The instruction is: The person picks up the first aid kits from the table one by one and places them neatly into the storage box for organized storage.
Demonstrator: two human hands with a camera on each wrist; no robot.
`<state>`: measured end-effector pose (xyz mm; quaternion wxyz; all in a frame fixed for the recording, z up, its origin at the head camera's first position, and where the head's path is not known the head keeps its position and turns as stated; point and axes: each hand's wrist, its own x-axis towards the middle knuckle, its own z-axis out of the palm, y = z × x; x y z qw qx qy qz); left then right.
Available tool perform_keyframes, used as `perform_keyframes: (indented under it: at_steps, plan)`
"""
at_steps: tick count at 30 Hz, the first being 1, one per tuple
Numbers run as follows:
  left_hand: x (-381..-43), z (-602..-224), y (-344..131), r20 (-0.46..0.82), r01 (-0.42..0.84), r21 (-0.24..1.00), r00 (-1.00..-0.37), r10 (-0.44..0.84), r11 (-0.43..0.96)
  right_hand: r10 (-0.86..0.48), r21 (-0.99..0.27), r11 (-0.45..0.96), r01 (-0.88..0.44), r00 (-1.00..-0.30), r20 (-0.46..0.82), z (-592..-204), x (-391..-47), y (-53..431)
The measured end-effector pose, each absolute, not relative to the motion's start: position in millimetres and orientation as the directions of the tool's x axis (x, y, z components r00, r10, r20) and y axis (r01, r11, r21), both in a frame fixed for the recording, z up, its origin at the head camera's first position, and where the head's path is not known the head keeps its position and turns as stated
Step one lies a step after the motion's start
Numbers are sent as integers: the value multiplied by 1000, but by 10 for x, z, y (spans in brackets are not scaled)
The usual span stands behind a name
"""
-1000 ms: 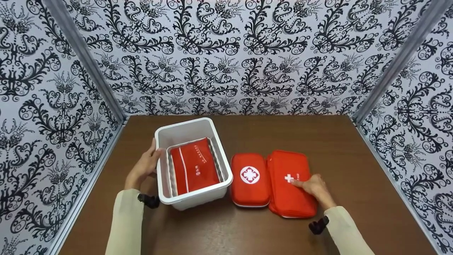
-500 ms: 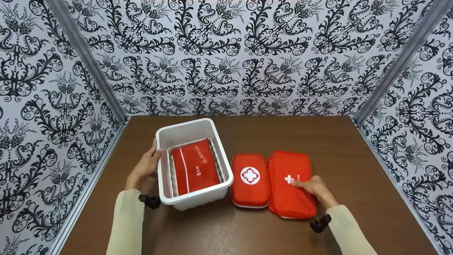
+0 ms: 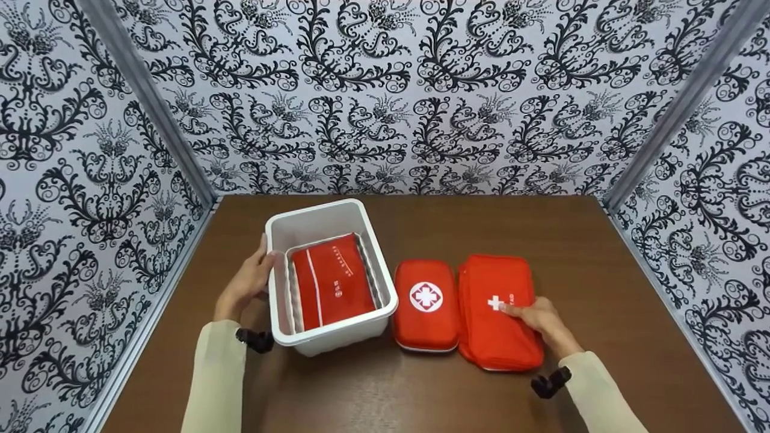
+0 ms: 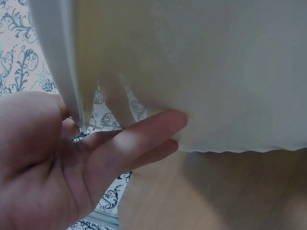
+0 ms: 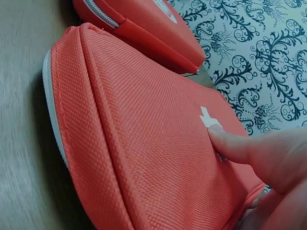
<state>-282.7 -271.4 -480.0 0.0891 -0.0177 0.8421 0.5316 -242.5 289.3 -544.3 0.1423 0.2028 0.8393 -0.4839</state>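
My left hand [image 3: 246,279] grips the left rim of a white plastic bin [image 3: 346,341], thumb over the rim. In the left wrist view its fingers [image 4: 139,141] lie along the bin's outer wall [image 4: 240,86]. Inside the bin lies a red pouch [image 3: 334,282] with a white stripe and small print. My right hand [image 3: 544,322] holds a red first aid pouch [image 3: 490,276] by its right side. In the right wrist view the thumb [image 5: 235,143] presses on top beside the white cross, while the other fingers curl under the pouch's edge, mostly hidden.
A red hard-shell first aid case [image 3: 426,331] stands between the bin and the held pouch, close beside both. All rest on a brown wooden table [image 3: 385,391], enclosed at the back and sides by patterned walls [image 3: 385,120].
My right hand and the first aid pouch have shifted slightly to the right. The left hand keeps its grip on the bin, which stays in place.
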Motion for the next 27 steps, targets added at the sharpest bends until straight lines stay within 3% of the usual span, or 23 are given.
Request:
perform_keyframes:
  at_steps: [8,18,27]
  plan:
    - [-2840,-4807,-2724,-156,-109,890,-985,71,444,138,-809,387,442,-896,-423,-5393,-2419,2923]
    - [-2834,-4809,-2714,-186,-137,878,-981,63,458,155,-854,316,414,-910,-385,-5352,-2427,2920]
    - [-2838,-4791,-2714,-188,-143,878,-981,55,456,105,-854,349,386,-922,-374,-5214,-2505,2925]
